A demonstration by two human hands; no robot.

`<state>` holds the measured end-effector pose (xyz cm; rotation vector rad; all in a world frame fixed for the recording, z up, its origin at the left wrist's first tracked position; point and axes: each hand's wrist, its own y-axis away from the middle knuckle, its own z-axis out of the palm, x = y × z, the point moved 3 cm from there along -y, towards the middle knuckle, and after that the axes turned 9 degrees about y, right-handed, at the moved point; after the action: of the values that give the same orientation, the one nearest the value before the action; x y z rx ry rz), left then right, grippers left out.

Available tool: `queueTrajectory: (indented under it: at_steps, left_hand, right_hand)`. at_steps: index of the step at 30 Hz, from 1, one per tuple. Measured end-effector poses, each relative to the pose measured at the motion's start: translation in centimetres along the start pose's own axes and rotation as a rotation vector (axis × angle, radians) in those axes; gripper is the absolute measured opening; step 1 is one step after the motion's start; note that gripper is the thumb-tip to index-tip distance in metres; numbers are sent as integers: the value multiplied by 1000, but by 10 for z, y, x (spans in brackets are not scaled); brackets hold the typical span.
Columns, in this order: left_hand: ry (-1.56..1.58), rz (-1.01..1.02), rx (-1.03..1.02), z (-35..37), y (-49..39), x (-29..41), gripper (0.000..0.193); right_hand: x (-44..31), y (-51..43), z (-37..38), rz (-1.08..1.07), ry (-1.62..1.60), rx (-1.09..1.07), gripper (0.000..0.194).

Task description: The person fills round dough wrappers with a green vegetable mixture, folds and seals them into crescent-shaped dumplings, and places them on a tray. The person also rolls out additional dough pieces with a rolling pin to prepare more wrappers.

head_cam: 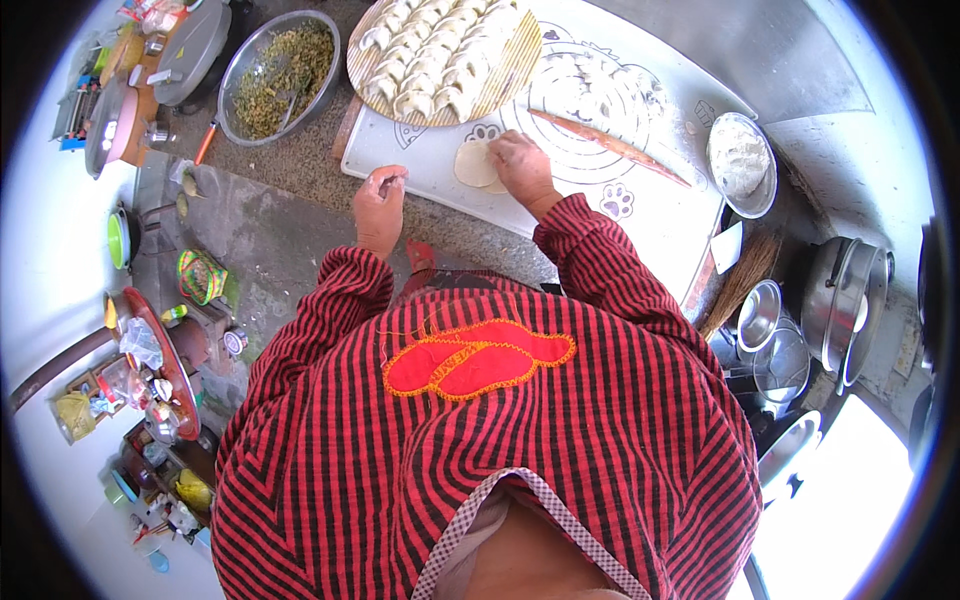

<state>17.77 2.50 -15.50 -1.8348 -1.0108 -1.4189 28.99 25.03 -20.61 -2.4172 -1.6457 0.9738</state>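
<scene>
My right hand (522, 166) is at the edge of thin round dough wrappers (474, 163) that lie overlapping on a white printed kneading mat (442, 196); its fingertips are bent over the edge. My left hand (381, 206), floury and with fingers curled, hovers by the mat's near left edge with nothing seen in it. Beyond the wrappers, a round slatted tray (517, 79) bears rows of folded dumplings (427, 64). A wooden rolling pin (607, 142) lies slanted on the mat, with floured dough pieces (592, 82) behind it.
A steel bowl of chopped filling (281, 82) stands at the left with a spoon in it, near an orange handle (205, 142). At the right are a bowl of flour (739, 161), a straw broom (742, 277) and steel pots (840, 307). A woven basket (201, 277) sits lower left.
</scene>
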Motion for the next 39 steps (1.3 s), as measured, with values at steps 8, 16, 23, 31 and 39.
queueTrajectory:
  at_steps: [8, 16, 23, 31, 39]
  left_hand:
    - [129, -31, -223, -49, -18, -6, 14]
    - [248, -80, -444, -123, -53, -13, 14]
    - [310, -142, -564, -131, -84, -22, 14]
    - [166, -210, -575, -151, -112, -8, 16]
    - [219, -227, -653, -136, -119, 3, 14]
  right_hand:
    - [-11, 8, 7, 273, 15, 8, 7]
    - [-24, 17, 17, 348, 137, 220, 8]
    - [0, 18, 21, 821, 9, 3, 19]
    - [-41, 0, 17, 529, 122, -39, 25]
    - [-39, 6, 25, 587, 5, 49, 8]
